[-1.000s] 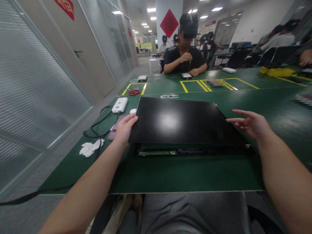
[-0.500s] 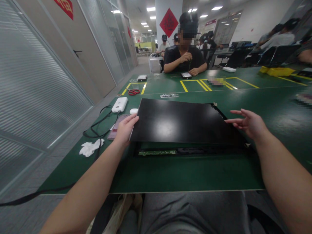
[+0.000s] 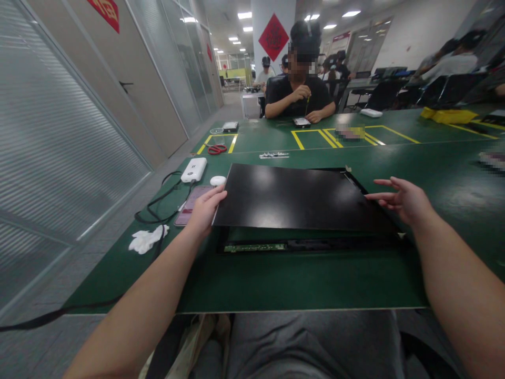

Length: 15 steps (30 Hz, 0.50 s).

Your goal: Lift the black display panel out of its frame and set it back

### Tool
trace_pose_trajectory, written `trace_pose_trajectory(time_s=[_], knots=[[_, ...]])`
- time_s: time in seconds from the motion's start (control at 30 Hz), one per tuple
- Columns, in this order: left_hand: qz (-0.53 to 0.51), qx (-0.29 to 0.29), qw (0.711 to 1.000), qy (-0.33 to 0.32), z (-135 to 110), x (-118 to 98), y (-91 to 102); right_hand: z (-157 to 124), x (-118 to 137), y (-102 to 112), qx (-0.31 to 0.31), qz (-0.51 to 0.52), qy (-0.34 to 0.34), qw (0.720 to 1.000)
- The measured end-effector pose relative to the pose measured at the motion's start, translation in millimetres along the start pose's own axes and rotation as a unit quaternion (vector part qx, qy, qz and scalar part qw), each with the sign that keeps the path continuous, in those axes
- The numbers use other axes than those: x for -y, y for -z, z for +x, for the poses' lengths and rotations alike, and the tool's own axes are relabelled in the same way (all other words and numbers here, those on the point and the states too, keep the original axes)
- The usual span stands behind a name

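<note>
A glossy black flat panel (image 3: 292, 202), looking like a display screen, is tilted with its left side raised. My left hand (image 3: 205, 208) grips its left edge, thumb on top and the other fingers out of sight beneath. Below the panel lies a thin black frame (image 3: 339, 243) with a green circuit strip (image 3: 254, 247) along its near side. The panel's right side rests at the frame's right side. There my right hand (image 3: 400, 197) has its fingers stretched out and apart, the tips at or very near the panel's right edge; contact is hard to tell.
Left of the panel are a phone (image 3: 193, 202), a white power bank (image 3: 194, 170) with a black cable, a small white case (image 3: 218, 181) and a crumpled tissue (image 3: 148, 239). Red-handled scissors (image 3: 216, 149) lie farther back. A person (image 3: 300, 95) works across the table.
The raised left side of the panel has shifted slightly right with my left hand, and its far edge sits a little lower. My right hand has barely moved.
</note>
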<state>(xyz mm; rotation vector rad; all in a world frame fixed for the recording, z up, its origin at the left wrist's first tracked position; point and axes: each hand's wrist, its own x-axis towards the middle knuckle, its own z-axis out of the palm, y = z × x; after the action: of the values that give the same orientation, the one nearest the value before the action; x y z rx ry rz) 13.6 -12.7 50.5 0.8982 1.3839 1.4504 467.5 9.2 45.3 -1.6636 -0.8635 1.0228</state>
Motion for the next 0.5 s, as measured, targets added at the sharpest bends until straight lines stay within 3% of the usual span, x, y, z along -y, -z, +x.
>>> trace_pose_trajectory(time_s=[0.23, 0.5], knots=[[-0.047, 0.082, 0.995, -0.018, 0.0, 0.1, 2.0, 1.3, -1.4, 0.2, 0.006, -0.008, -0.006, 1.000], [-0.050, 0.080, 0.995, -0.021, -1.7, 0.5, 0.4, 4.6, -2.4, 5.0, 0.005, -0.012, 0.007, 1.000]])
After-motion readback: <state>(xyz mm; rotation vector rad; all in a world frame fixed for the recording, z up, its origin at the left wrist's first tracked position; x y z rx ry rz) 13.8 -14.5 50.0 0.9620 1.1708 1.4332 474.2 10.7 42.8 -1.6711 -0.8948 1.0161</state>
